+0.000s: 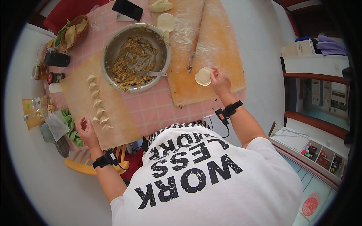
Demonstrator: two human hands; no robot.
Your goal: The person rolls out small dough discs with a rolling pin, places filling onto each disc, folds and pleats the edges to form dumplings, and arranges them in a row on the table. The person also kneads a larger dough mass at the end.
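At the near edge of a floured wooden board (224, 49), my right hand (221, 81) pinches the right edge of a round, pale dumpling wrapper (203, 77). My left hand (87, 132) hovers by the left edge of a tan mat (122, 120), fingers loosely bent and apart, with nothing seen in them. Several folded dumplings (97, 103) form a rough line on that mat. Between the mat and the board stands a steel bowl (168, 56) of minced filling (126, 69). A metal spoon (155, 74) rests in it, handle over the rim.
A thin rolling pin (196, 39) lies along the board. Beyond the bowl are another wrapper (166, 22), a lump of dough (160, 5) and a dark phone (128, 9). Jars (55, 77), a black cylinder (57, 59), a basket (74, 34) and a green cloth (68, 124) line the left side.
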